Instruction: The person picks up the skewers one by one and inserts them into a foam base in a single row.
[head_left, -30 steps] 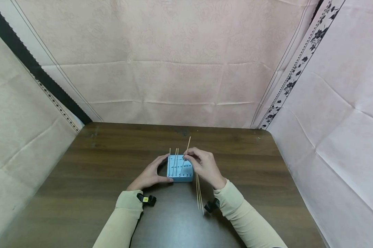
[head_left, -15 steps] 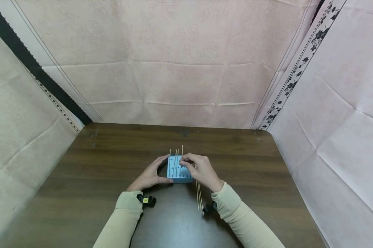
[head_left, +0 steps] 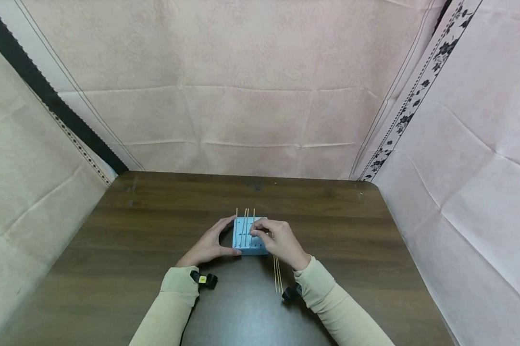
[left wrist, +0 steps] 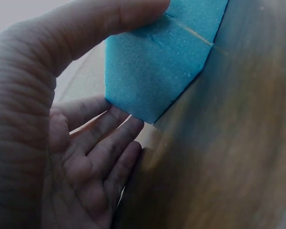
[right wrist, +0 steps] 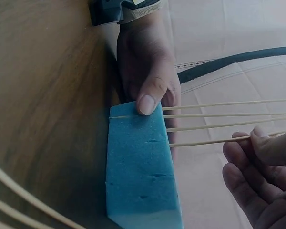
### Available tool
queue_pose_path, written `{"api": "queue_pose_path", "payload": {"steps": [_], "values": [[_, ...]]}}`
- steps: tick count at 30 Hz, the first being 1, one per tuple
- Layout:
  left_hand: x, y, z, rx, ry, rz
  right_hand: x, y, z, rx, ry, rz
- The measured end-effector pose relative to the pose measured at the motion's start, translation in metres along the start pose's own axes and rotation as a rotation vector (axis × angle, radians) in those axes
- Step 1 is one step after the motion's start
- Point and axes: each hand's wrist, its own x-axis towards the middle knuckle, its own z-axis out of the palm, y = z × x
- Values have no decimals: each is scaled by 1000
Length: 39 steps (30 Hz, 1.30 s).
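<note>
While the left hand braced the blue foam block near the centre of the head view, its thumb lay on the near side and its other fingers were spread, fairly straight, along the left and far edges; that grip from two sides probably kept the light foam from sliding or tipping. Three thin standing sticks rose from holes in the block's top towards its left side, slightly out of parallel and seemingly held up by the foam alone. To their right, the right hand had its thumb and fingertips close together, pinching the held stick partway up, perhaps so that the slender shaft would not bend under a push. This stick's lower end met the top of the block, though how deep it sat could not be told. Several loose sticks lay on the wooden table below the right hand in the head view, likely put there to be within easy reach. A pale streak marked the block's near side; whether it was a stick was unclear.
</note>
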Motion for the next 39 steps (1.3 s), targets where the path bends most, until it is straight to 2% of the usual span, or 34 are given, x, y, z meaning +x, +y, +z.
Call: {"api": "queue_pose_path", "payload": {"steps": [9,27,34,39], "values": [[-1,0,0,-3,-3,-11,-3,2,4,14,3,59],[-5,3,-1,-1,0,-17,-1,2,2,8,-42,-15],[-5,4,-1,-3,-4,-18,-3,1,-2,-29,-55,13],[-3,3,-1,2,-5,-16,-2,0,-5,-45,-72,-23]]}}
